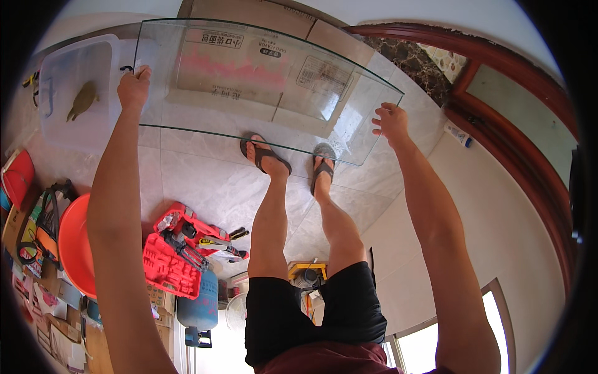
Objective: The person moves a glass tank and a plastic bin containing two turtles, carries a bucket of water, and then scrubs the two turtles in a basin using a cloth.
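Observation:
A clear glass tank (224, 114) with green-tinted edges spans the space before me, tilted in view. My left hand (134, 88) grips its left rim, thumb on top. At the right end, my right hand (393, 125) has its fingers curled over the rim, somewhat spread. Through the glass shows printed cardboard (233, 70) with a pink pattern and writing. Just left of the tank stands a translucent plastic bin (46, 84). Inside that bin is what looks like a turtle (83, 100).
My sandalled feet (266, 156) are under the tank's near edge. A red tool case (173, 266) lies open at lower left, by an orange basin (72, 238) and a blue gas cylinder (198, 299). A wooden door frame (509, 149) and a tube (459, 134) are on the right.

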Demonstrator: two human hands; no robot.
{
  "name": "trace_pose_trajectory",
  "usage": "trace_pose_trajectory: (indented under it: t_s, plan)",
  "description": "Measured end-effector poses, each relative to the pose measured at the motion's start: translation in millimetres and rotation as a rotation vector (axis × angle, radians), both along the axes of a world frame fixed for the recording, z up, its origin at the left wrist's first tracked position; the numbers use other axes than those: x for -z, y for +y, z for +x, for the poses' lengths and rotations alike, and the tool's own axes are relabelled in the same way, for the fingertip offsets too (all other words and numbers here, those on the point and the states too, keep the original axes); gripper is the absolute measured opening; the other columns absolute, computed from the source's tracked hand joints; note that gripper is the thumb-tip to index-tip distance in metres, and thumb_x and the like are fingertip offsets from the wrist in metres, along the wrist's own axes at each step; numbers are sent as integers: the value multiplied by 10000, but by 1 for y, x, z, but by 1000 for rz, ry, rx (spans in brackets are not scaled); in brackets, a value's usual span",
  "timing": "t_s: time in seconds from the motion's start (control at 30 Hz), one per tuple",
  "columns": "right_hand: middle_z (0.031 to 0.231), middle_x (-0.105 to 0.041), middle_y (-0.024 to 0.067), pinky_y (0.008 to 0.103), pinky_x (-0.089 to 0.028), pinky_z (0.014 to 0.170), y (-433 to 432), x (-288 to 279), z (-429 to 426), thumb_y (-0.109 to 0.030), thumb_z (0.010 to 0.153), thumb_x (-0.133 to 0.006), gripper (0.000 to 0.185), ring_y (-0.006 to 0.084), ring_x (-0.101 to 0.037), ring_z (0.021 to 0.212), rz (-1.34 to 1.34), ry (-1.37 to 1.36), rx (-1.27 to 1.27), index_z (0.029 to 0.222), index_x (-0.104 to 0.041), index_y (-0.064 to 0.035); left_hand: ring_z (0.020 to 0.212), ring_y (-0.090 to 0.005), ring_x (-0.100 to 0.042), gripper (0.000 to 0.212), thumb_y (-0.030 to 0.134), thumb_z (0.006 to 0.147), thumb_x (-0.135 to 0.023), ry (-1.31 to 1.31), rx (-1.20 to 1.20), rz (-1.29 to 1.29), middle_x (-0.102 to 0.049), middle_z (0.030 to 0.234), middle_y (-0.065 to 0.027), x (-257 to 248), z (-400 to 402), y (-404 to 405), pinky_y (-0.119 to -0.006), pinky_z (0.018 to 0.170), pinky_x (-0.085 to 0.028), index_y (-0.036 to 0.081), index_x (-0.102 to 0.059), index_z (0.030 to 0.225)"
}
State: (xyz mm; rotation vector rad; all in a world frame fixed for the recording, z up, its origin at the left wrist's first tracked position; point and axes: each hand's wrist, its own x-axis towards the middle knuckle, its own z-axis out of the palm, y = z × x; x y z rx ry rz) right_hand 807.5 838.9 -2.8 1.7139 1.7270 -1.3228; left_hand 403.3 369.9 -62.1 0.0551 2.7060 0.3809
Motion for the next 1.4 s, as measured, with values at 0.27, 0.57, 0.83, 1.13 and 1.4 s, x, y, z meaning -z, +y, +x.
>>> trace_pose_trajectory:
  t_s: [0.27, 0.57, 0.83, 1.13, 1.4]
  plan:
    - [1103, -633, 149, 392, -590, 605, 10, 4, -4, -117, 911, -568, 419, 291, -684, 904, -51, -32, 37, 1301, -507, 24, 923, -358, -659, 272, 388, 852, -643, 35, 84, -20, -705, 937, -155, -7, 1, 2, -403, 811, -513, 171, -737, 985]
    - [946, -635, 129, 349, -547, 535, 4, 3, -9, -107, 906, -523, 414, 227, -657, 758, -9, 108, 10, 1290, -514, 47, 829, -352, -683, 456, 434, 799, -708, 117, 108, 44, -707, 824, -183, -2, -1, -15, -424, 763, -514, -20, -697, 841]
    - [945, -629, 146, 325, -534, 533, -10, -3, 8, -105, 933, -504, 386, 219, -650, 734, -21, 27, 74, 1285, -507, 54, 849, -360, -645, 213, 359, 860, -621, 65, 96, -44, -693, 895, -122, -22, 5, 13, -418, 735, -505, 202, -725, 960]
    - [989, -632, 160, 319, -550, 550, -16, -6, 9, -117, 934, -500, 412, 234, -663, 797, -18, 30, 19, 1303, -482, 66, 878, -335, -656, 244, 358, 858, -639, 49, 55, 23, -699, 888, -133, -23, 7, 11, -393, 775, -504, 170, -734, 982]
    - [991, -636, 161, 340, -563, 551, -16, 1, 14, -108, 920, -508, 416, 230, -666, 776, -21, 35, 67, 1314, -493, 24, 911, -324, -658, 221, 334, 855, -640, 55, 46, -35, -704, 979, -107, -24, 7, 16, -381, 792, -512, 206, -738, 1006]
